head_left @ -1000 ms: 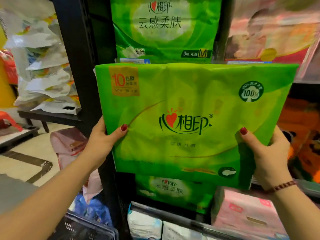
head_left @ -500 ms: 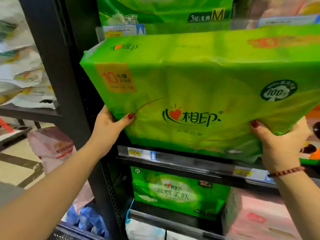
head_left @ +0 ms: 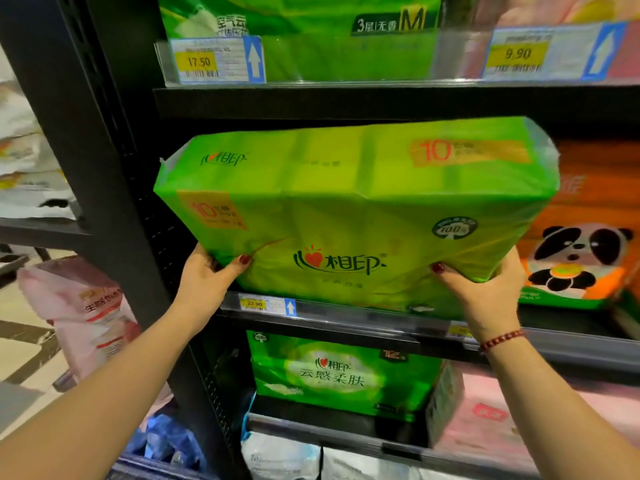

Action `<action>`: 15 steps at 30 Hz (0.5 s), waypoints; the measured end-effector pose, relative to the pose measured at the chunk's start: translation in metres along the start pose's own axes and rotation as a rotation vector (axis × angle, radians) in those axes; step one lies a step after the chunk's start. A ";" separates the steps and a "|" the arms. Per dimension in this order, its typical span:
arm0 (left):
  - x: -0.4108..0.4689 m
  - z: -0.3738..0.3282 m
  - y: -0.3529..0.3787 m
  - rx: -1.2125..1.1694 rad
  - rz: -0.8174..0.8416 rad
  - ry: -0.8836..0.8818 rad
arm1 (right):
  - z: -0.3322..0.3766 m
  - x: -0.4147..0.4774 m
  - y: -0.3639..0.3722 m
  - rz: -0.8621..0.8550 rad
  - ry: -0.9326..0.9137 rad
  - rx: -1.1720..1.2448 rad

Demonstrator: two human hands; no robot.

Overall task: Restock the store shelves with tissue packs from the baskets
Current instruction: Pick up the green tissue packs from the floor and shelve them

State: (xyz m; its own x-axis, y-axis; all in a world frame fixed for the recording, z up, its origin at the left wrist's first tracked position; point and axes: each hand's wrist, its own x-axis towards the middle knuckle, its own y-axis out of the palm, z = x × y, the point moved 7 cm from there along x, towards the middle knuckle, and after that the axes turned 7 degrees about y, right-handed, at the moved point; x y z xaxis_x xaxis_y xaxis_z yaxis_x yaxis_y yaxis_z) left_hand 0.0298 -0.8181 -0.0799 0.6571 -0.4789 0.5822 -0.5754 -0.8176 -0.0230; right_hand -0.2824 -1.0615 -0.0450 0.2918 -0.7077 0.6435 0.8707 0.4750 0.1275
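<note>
A large bright green tissue pack (head_left: pixel 349 216) is tilted back into the middle shelf bay, its lower edge over the shelf rail (head_left: pixel 346 311). My left hand (head_left: pixel 211 277) grips its lower left corner, thumb on the front face. My right hand (head_left: pixel 485 289) holds its lower right corner from beneath. The pack's back half is inside the dark bay under the upper shelf (head_left: pixel 329 102).
An orange panda pack (head_left: pixel 581 244) stands right of the bay. Green packs sit on the shelf above (head_left: pixel 311 26) and the shelf below (head_left: pixel 343 372), with pink packs (head_left: pixel 485 410) at lower right. A black upright post (head_left: pixel 114 188) bounds the left. Pink bags (head_left: pixel 83 313) lie at left.
The green pack has moved from in front of the shelves into the middle bay, tipping backward, while both hands stayed on its lower corners.
</note>
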 end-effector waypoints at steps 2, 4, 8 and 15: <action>0.001 0.003 0.000 0.006 0.009 -0.012 | -0.005 0.000 0.002 0.008 0.033 -0.010; 0.004 0.003 0.002 0.015 0.024 -0.018 | -0.012 -0.001 0.002 0.004 0.087 0.003; 0.012 0.001 0.009 0.037 0.036 -0.040 | -0.026 -0.001 0.003 0.010 0.156 0.008; 0.016 0.000 0.022 0.145 0.007 -0.015 | -0.028 0.006 0.009 -0.099 0.094 -0.326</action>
State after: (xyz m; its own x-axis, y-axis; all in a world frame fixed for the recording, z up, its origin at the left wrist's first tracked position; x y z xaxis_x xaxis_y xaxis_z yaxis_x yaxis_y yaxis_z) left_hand 0.0282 -0.8439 -0.0711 0.6610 -0.4882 0.5698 -0.5039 -0.8515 -0.1451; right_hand -0.2614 -1.0760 -0.0605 0.2211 -0.7941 0.5661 0.9728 0.2203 -0.0709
